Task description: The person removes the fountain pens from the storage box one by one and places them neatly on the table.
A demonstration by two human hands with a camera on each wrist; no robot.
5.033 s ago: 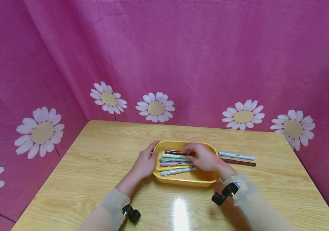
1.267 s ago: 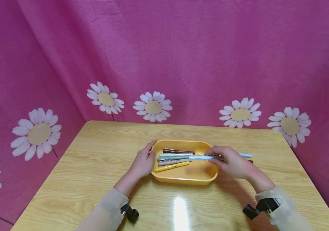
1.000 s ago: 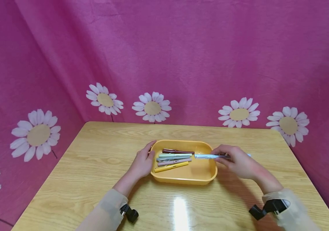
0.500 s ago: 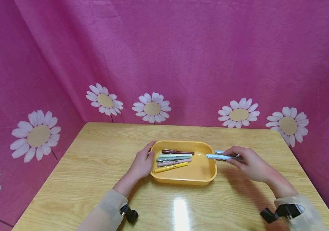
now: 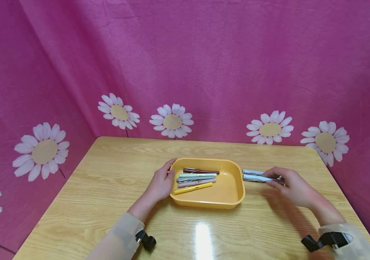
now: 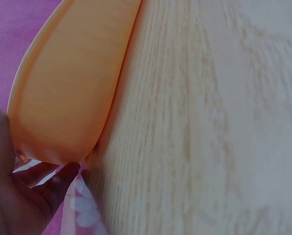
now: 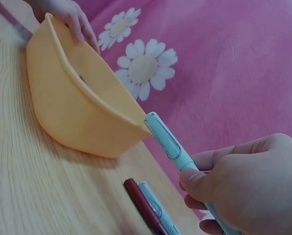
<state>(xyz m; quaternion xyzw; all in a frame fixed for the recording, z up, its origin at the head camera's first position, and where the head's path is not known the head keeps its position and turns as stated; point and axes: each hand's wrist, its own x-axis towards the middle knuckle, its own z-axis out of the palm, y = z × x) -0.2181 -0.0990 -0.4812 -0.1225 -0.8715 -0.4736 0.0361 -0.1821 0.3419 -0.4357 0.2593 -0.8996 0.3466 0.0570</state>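
My left hand (image 5: pixel 160 183) grips the left end of a yellow plastic tray (image 5: pixel 207 204), its fingers at the tray's outer wall in the left wrist view. Inside the tray lie several capped pens: a dark red pen (image 5: pixel 201 170), a pale green one, a grey-green one, a pinkish one and a yellow pen (image 5: pixel 193 188). To the right of the tray, my right hand (image 5: pixel 289 184) pinches a light blue pen (image 7: pixel 166 138) by thumb and fingers, cap end toward the tray. Below it on the table lie another blue pen (image 7: pixel 160 208) and a dark red pen (image 7: pixel 143 205), side by side.
The wooden table (image 5: pixel 123 159) backs onto a pink curtain (image 5: pixel 217 72) with daisies, which also hangs along both sides. A black wrist camera (image 5: pixel 146 240) sits on the left sleeve and another camera (image 5: pixel 326 241) on the right one.
The light blue pen from the tray's front has left the tray in my right hand, which has moved right to above the pens on the table. My left hand keeps its place on the tray.
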